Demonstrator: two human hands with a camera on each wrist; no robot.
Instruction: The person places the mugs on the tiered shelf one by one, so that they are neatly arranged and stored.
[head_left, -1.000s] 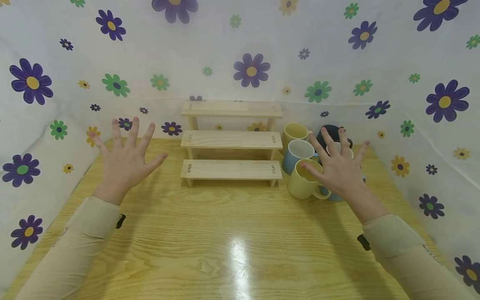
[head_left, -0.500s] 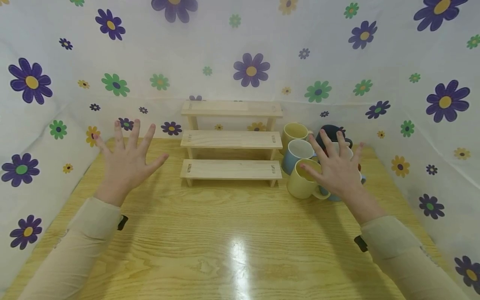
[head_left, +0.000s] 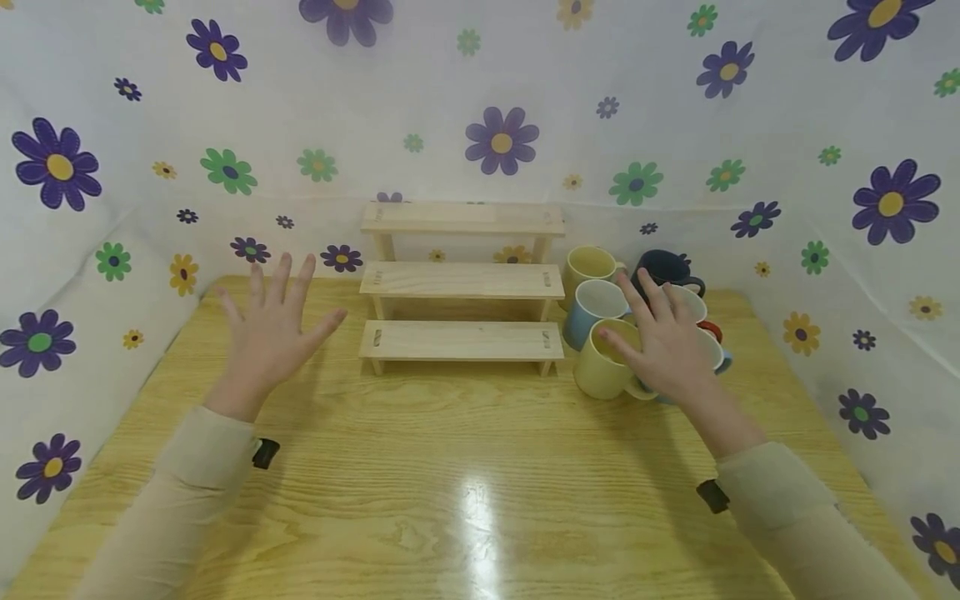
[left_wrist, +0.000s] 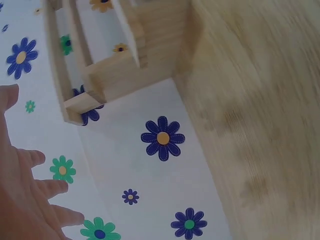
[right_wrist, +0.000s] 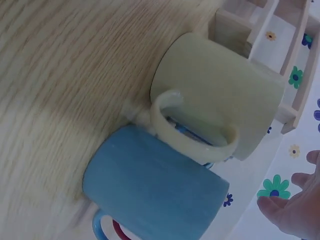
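Note:
My left hand [head_left: 272,342] hovers above the table left of the wooden rack, fingers spread, holding nothing. Over the mugs at the right hangs my right hand [head_left: 670,346], fingers extended and also holding nothing. Below it stand a front yellow mug [head_left: 600,373], a light blue mug [head_left: 588,325], a back yellow mug [head_left: 589,263] and a dark navy mug [head_left: 663,267]. A white-lined mug [head_left: 692,302] and a blue-handled mug [head_left: 711,350] are partly hidden by that hand. In the right wrist view, a cream-yellow mug [right_wrist: 215,85] stands beside a blue mug [right_wrist: 155,185].
The three-step wooden rack [head_left: 462,340] stands at the back middle of the wood-grain table [head_left: 405,467], just left of the mugs. A white flower-print cloth [head_left: 420,92] encloses the back and both sides. A red handle [head_left: 712,331] shows among the mugs.
My left hand has shifted slightly right and down. The right hand has moved a little left, its fingers drawing closer together and uncovering more of the mugs. Rack and mugs have stayed put.

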